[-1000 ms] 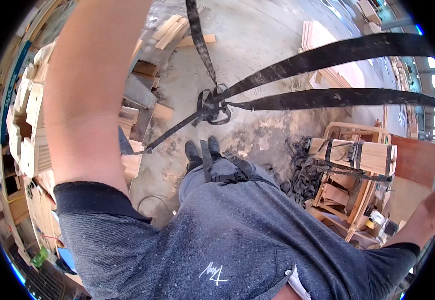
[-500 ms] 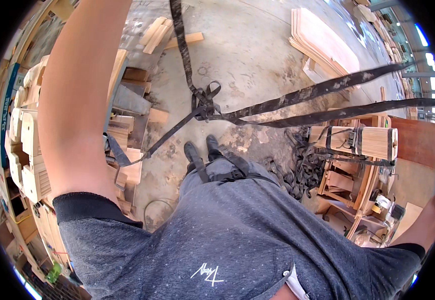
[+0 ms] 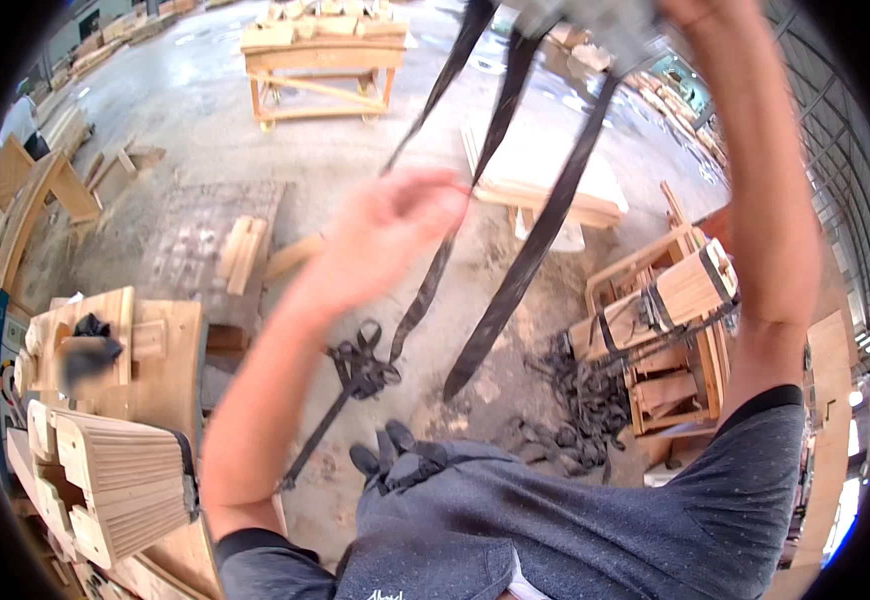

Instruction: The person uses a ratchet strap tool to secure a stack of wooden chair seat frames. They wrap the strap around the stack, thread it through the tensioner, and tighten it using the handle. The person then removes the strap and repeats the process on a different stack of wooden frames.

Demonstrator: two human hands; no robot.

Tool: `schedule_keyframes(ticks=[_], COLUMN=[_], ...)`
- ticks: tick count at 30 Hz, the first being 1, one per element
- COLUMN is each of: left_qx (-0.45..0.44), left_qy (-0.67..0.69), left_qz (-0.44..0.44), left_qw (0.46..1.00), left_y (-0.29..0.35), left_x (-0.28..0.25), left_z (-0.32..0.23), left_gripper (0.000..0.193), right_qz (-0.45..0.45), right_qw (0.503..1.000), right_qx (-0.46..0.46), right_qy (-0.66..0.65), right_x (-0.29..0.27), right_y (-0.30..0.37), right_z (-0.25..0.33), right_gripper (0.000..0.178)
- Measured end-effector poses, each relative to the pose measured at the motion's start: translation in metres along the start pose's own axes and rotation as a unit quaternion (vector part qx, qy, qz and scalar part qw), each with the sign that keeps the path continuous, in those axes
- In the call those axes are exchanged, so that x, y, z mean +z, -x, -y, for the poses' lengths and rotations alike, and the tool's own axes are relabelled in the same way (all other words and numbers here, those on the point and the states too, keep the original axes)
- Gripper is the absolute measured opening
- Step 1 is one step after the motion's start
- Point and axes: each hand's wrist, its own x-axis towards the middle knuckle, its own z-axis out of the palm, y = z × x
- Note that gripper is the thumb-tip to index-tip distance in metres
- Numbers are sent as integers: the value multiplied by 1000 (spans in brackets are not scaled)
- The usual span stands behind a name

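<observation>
Both my arms are raised in front of me. My left hand [image 3: 385, 235] is blurred by motion, its fingers curled around a long black strap [image 3: 423, 295] that runs down to a knotted tangle of strap [image 3: 363, 368] on the floor. At the top edge my right hand [image 3: 700, 12], partly cut off, grips a blurred grey piece [image 3: 595, 22] whose exact kind I cannot make out. Several black straps hang from that piece. One wide strap [image 3: 540, 240] slants down between my arms, its lower end in the air.
Bundled wooden slats [image 3: 135, 470] stand at the left on a wooden bench [image 3: 175, 350]. More strapped slats [image 3: 670, 295] lie on a rack at the right, beside a heap of black straps [image 3: 580, 410]. Stacked boards [image 3: 545, 185] and a wooden table [image 3: 325, 65] stand farther off.
Both hands have come into view, the left lowered and the right raised. The straps that stretched off to the right now hang downward from the top. My view has tilted up.
</observation>
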Motion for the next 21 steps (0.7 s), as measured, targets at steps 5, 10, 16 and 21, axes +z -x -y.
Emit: schedule_keyframes(ticks=[5, 10, 16, 21], left_qx=[160, 133, 180, 123], left_qy=[-113, -59, -74, -148], left_qz=[-173, -170, -245, -226], left_qw=[965, 975, 950, 955], left_y=[-16, -28, -12, 24], left_x=[90, 63, 84, 89], left_z=[-40, -34, -11, 43], left_gripper=[32, 20, 19, 23], right_qz=[79, 35, 63, 25], right_qw=[996, 994, 993, 997], right_qx=[-18, 64, 97, 42], right_qy=[23, -85, -21, -59], right_x=[-41, 13, 15, -5], right_y=[3, 28, 37, 31], right_z=[-49, -62, -64, -70], right_gripper=[28, 34, 41, 43])
